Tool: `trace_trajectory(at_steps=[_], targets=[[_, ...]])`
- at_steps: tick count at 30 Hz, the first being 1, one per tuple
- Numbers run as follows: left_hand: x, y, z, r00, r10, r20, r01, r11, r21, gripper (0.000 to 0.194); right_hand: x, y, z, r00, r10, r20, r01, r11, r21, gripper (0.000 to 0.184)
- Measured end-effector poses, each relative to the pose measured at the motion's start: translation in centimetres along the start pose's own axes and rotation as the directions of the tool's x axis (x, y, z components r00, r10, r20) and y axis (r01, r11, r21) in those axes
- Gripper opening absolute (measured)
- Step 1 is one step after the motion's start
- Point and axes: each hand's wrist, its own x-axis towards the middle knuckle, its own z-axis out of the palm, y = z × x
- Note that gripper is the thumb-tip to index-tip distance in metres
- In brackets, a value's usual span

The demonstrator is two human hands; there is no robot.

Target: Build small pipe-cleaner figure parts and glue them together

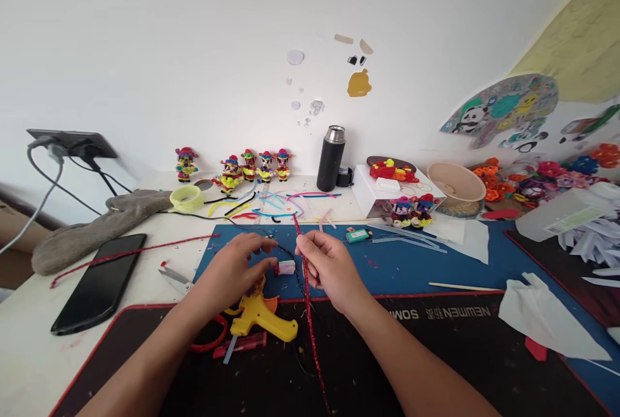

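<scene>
My right hand (329, 268) pinches a long dark-red glittery pipe cleaner (310, 320) near its upper end. From there it hangs down over the black mat. My left hand (239, 265) is open, fingers stretched and thumb apart, above a yellow hot glue gun (264, 317). By its thumb tip lies a small pale block (287, 267) with a red end; whether they touch I cannot tell. Partly hidden under my left arm are red scissor handles (212, 334). A second red pipe cleaner (130, 252) lies across a black phone (99, 284) at the left.
Several small fuzzy dolls (265, 166) stand by the wall near a black thermos (332, 157). Coloured pipe cleaner pieces (271, 201) lie before them. Right of these are a white box (372, 192), a round bowl (455, 188) and clear glue sticks (411, 238). Cables (58, 184) hang at left.
</scene>
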Motion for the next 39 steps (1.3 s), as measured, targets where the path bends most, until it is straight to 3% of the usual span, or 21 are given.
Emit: trace_trajectory(at_steps=[6, 11, 13, 16, 19, 22, 26, 33, 39], targets=[[-0.4, -1.4, 1.7, 0.973, 0.121, 0.197, -0.163, 0.963, 0.215, 0.026, -0.2, 0.0, 0.4, 1.0, 0.006, 0.026, -0.006, 1.0, -0.001, 0.05], [-0.5, -1.3, 2.1, 0.971, 0.147, 0.187, -0.189, 0.955, 0.228, 0.021, -0.2, 0.2, 0.4, 1.0, 0.001, 0.031, 0.0, 1.0, -0.028, 0.05], [-0.4, -0.9, 1.7, 0.985, 0.112, 0.13, -0.132, 0.977, 0.165, 0.018, -0.2, 0.2, 0.4, 0.999, -0.005, 0.034, 0.006, 1.0, -0.031, 0.051], [-0.3, 0.0, 0.6, 0.996, -0.079, 0.031, 0.079, 0.997, 0.001, 0.025, -0.3, 0.1, 0.4, 0.999, -0.008, 0.041, 0.01, 0.999, -0.048, 0.051], [-0.1, 0.7, -0.4, 0.982, -0.172, 0.079, 0.187, 0.949, -0.256, 0.043, -0.4, 0.0, 0.4, 0.998, -0.017, 0.056, 0.02, 0.998, -0.065, 0.053], [-0.1, 1.1, -0.6, 0.977, -0.203, 0.066, 0.21, 0.862, -0.461, 0.054, -0.5, 0.1, 0.4, 0.997, -0.022, 0.079, 0.027, 0.997, -0.069, 0.055], [-0.2, 1.2, -0.1, 0.968, -0.248, 0.044, 0.216, 0.726, -0.653, 0.052, -0.5, 0.5, 0.3, 0.991, -0.039, 0.125, 0.049, 0.996, -0.074, 0.056], [-0.4, 1.3, 0.4, 0.951, -0.293, 0.1, 0.262, 0.594, -0.76, 0.051, -0.7, 0.6, 0.6, 0.981, -0.03, 0.194, 0.045, 0.996, -0.074, 0.057], [-0.3, 1.7, 0.6, 0.935, -0.314, 0.166, 0.292, 0.414, -0.862, 0.055, -0.6, 0.7, 0.6, 0.985, -0.023, 0.174, 0.041, 0.994, -0.099, 0.057]])
